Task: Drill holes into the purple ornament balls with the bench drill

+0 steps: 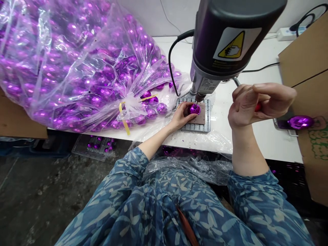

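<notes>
A shiny purple faceted ball [194,109] sits in the curve of the left hand [181,116], whose thumb and fingers pinch it from the side against a brown pad [201,119]. The pad lies on a slotted metal base [208,127] scattered with dark specks. Right above those fingertips a drill chuck [200,97] points down, its bit at the top of the ball. The right hand [249,104], raised to the right of the base, has its fingers curled about a red knob [257,107] on a lever.

Above and between both hands looms the black drill motor [225,17]. Its sticker [237,44] shows a yellow warning triangle with a hand pictured inside; the line of print below is too small to read. A pale label [208,85] lower down carries text, also illegible.

Left of the left hand are loose purple balls [162,108] and a large clear bag [77,61] of them, tied with yellow ribbon [124,118]. Beyond the right hand stands a cardboard box [297,68] with green markings [319,136] that I cannot make out.
</notes>
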A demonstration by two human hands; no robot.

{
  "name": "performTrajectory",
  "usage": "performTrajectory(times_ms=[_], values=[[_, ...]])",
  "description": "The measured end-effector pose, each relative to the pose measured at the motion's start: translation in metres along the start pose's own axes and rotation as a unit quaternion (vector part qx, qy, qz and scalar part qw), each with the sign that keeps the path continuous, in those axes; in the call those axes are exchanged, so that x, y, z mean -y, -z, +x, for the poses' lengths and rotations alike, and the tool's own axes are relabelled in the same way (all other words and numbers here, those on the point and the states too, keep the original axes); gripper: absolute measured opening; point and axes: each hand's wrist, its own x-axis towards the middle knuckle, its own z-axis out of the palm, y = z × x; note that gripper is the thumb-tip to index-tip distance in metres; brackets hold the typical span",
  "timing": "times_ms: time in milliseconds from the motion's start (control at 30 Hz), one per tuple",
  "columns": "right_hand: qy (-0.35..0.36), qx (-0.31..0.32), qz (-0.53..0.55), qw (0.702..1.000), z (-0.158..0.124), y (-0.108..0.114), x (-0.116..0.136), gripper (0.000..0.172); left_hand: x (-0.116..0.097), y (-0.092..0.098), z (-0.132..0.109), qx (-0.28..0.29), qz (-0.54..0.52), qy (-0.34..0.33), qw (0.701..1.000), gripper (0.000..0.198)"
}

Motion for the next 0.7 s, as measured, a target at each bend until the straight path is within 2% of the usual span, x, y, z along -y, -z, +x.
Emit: performTrajectory(times_ms=[100,233,300,367,400,500,567,633,700], values=[[-0.031,0.018,-0.016,0.999,-0.006,0.008,-0.004,0.046,0.000,0.000,0.000,-0.002,0.000,-0.001,1.000,0.053],[-0.123,0.086,-0.045,0.988,-0.016,0.014,-0.003,0.052,-0.002,0.000,0.000,-0.004,0.000,-0.003,1.000,0.053],[-0.088,0.083,-0.032,0.992,-0.013,0.010,0.003,0.044,-0.003,-0.001,-0.001,-0.004,-0.001,-0.001,1.000,0.053],[-0.017,0.048,0.000,0.999,0.000,-0.001,0.012,0.032,-0.004,-0.001,0.000,-0.005,-0.002,0.002,1.000,0.053],[-0.007,0.037,0.013,0.999,0.010,-0.009,0.017,0.027,-0.005,-0.001,0.000,-0.006,-0.001,0.003,1.000,0.052],[-0.075,0.040,0.034,0.996,0.047,-0.032,0.029,0.016,-0.006,-0.002,0.002,-0.006,-0.002,0.009,1.000,0.049],[-0.108,0.058,0.046,0.991,0.069,-0.042,0.031,0.023,-0.008,-0.003,-0.001,-0.021,-0.002,0.008,1.000,0.048],[-0.145,0.074,0.059,0.985,0.083,-0.047,0.029,0.027,-0.011,-0.004,-0.011,-0.059,0.025,-0.007,0.998,0.048],[-0.171,0.085,0.072,0.979,0.088,-0.049,0.026,0.023,-0.016,-0.004,-0.031,-0.077,0.086,-0.054,0.992,0.044]])
